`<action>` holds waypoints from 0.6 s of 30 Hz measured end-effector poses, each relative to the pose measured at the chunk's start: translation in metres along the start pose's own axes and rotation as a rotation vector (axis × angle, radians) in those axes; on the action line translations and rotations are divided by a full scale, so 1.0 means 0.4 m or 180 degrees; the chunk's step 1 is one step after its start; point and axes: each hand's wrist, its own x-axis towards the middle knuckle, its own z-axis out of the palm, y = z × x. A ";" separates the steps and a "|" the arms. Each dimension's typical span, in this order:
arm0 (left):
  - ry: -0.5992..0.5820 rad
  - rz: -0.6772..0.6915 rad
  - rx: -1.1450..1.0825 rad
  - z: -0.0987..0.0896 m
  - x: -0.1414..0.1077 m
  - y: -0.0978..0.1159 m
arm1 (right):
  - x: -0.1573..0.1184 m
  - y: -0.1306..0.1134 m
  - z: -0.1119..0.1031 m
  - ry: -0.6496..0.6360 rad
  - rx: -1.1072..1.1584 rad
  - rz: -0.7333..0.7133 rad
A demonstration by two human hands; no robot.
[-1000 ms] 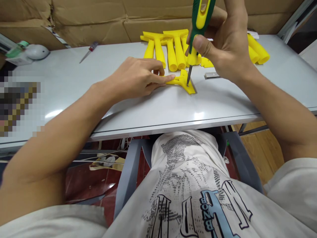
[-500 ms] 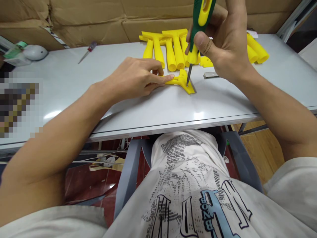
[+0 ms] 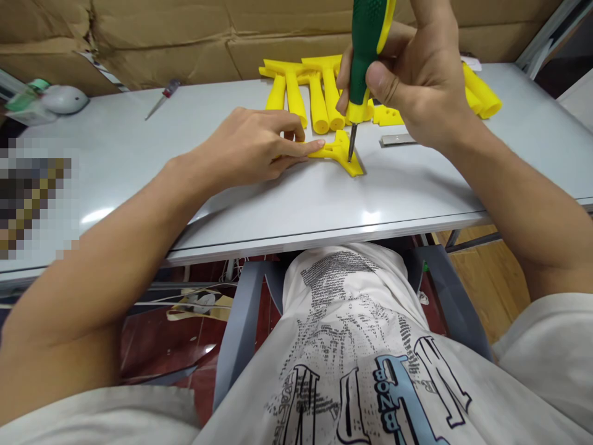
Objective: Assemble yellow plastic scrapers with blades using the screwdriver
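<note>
Brown cardboard point(image 3: 162, 37) backs a green screwdriver point(image 3: 365, 62), its top cut off

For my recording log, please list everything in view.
Forked piece: one, yellow, centre
Larger screwdriver: one, green and yellow, above forked piece
Handles: several, some hidden, yellow, rear
Tubes: two visible, yellow, right rear
Flat part: one, yellow, left of tubes
Metal strip: one, grey, right of centre
Smaller screwdriver: one, reddish handle, left rear
Rounded object: one, white, far left
Box: one, pale with green, far left
Table: one, white, across view
Cardboard: count unclear, brown, behind table
Chair: one, grey, below table
Floor: reddish and brown, underneath
Shirt: one, white printed, foreground
Left hand: one, on forked piece
Right hand: one, around larger screwdriver
</note>
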 end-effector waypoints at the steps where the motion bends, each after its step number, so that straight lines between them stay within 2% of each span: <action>1: 0.0009 -0.0005 0.0019 0.001 0.000 0.000 | -0.001 0.007 0.000 0.0070 -0.0121 -0.0056; 4: 0.0034 -0.0032 0.0032 0.000 0.000 0.003 | -0.004 0.023 0.007 0.0405 -0.0525 -0.0225; 7: 0.0048 -0.0070 -0.0028 -0.005 0.000 0.009 | -0.009 0.017 0.019 0.0532 -0.0371 -0.0316; 9: 0.0034 -0.0062 -0.0024 -0.008 0.000 0.012 | -0.011 0.003 0.022 0.0448 -0.0096 -0.0213; 13: -0.0005 -0.0056 0.0005 -0.007 0.001 0.006 | -0.003 -0.015 0.012 -0.0177 0.0235 0.0085; 15: 0.0020 -0.0095 -0.0071 -0.004 0.002 0.001 | 0.003 -0.015 0.012 -0.0268 0.0392 0.0160; 18: 0.0053 -0.0135 -0.0111 -0.009 0.002 0.019 | 0.004 -0.014 0.031 0.0333 0.0304 0.0279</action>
